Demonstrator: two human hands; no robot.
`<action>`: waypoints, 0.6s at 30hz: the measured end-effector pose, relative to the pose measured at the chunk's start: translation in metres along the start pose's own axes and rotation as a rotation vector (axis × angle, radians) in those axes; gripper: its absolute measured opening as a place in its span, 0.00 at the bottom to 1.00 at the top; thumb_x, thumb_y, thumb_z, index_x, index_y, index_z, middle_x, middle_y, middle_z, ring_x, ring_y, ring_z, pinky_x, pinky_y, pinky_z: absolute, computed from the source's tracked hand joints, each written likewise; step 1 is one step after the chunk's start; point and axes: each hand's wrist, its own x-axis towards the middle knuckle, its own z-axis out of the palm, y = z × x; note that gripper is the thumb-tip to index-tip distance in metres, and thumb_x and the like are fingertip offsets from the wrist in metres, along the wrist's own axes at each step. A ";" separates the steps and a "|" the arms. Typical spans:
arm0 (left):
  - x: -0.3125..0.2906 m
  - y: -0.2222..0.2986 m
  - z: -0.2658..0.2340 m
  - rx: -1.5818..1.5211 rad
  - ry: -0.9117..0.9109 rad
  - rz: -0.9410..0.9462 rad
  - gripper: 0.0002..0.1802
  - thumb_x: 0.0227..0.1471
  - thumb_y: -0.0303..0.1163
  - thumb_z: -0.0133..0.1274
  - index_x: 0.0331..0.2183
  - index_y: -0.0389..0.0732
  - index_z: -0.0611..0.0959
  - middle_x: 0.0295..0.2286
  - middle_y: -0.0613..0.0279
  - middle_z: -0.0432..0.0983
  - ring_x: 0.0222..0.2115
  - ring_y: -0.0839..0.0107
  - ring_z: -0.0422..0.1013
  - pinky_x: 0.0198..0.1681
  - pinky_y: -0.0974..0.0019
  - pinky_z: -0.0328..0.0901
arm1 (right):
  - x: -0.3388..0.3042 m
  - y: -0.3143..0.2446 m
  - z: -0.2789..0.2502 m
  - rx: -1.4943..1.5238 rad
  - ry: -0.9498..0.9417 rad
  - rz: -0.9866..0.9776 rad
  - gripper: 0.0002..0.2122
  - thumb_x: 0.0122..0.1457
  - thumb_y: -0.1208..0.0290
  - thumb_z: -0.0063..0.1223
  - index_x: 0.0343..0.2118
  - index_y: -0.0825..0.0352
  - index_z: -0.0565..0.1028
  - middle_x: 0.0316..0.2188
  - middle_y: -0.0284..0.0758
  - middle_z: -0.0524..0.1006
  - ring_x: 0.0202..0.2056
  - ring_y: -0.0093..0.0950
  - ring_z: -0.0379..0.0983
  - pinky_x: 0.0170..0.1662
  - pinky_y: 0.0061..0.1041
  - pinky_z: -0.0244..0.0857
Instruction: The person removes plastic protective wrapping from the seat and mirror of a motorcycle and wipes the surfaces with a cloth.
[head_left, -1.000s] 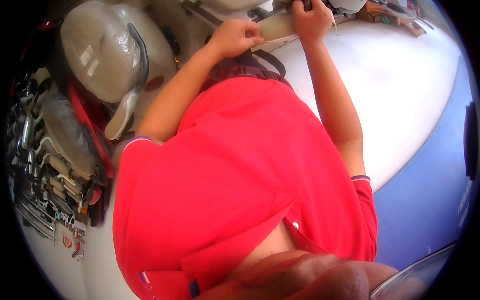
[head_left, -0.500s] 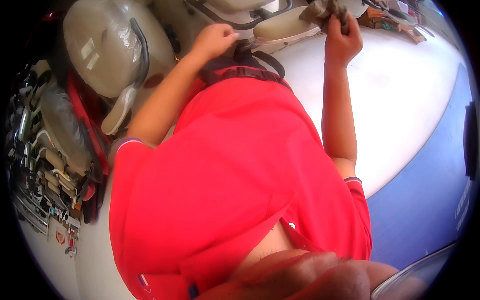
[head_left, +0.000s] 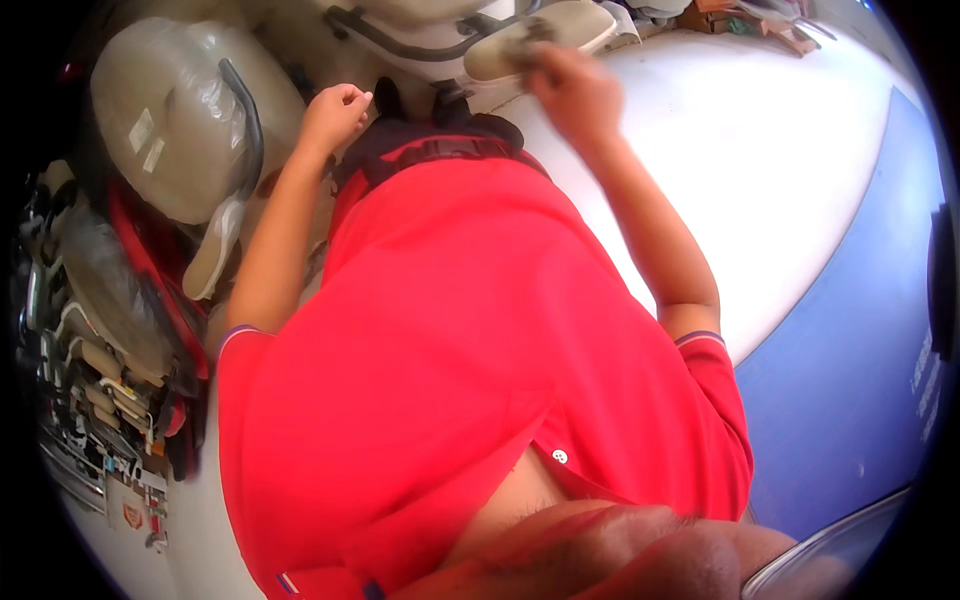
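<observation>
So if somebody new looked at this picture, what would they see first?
Probably the bright red shirt, which fills the middle. Next might come the right hand at the top, holding a blurry dark rag by a beige pad. The big beige seat in shiny plastic, upper left, stands out too.

The shirt (head_left: pixel 470 300) is red, its sleeve edges (head_left: pixel 699 337) striped blue and white. Past the shirt's bottom, the rag (head_left: pixel 528 42) looks grey-brown, the pad (head_left: pixel 578 28) cream. Left of the shirt, the seat (head_left: pixel 175 125) is tan.
</observation>
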 end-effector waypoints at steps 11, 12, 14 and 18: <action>-0.019 -0.060 -0.002 -0.077 0.054 -0.127 0.14 0.55 0.37 0.54 0.27 0.35 0.80 0.19 0.65 0.75 0.18 0.78 0.70 0.24 0.72 0.66 | 0.022 -0.031 -0.001 -0.204 -0.271 0.042 0.08 0.52 0.67 0.54 0.34 0.60 0.72 0.30 0.37 0.77 0.32 0.43 0.74 0.34 0.41 0.66; -0.021 -0.061 -0.001 -0.133 0.035 -0.150 0.14 0.55 0.37 0.54 0.27 0.36 0.80 0.20 0.64 0.76 0.18 0.77 0.70 0.24 0.72 0.66 | 0.028 -0.027 -0.007 -0.208 -0.325 0.097 0.08 0.52 0.66 0.54 0.34 0.60 0.72 0.30 0.39 0.77 0.33 0.44 0.74 0.35 0.42 0.66; -0.023 -0.072 0.001 -0.137 0.050 -0.164 0.13 0.55 0.37 0.54 0.27 0.36 0.80 0.20 0.64 0.76 0.18 0.77 0.71 0.24 0.72 0.66 | 0.042 -0.013 -0.019 -0.238 -0.399 0.171 0.09 0.53 0.64 0.53 0.35 0.60 0.73 0.30 0.43 0.77 0.34 0.46 0.74 0.36 0.43 0.66; -0.022 -0.097 0.000 -0.161 0.073 -0.165 0.13 0.56 0.37 0.54 0.27 0.36 0.79 0.20 0.61 0.76 0.18 0.74 0.72 0.24 0.71 0.68 | 0.053 0.009 -0.026 -0.222 -0.279 0.137 0.08 0.54 0.62 0.53 0.33 0.59 0.75 0.31 0.38 0.79 0.35 0.42 0.75 0.36 0.41 0.67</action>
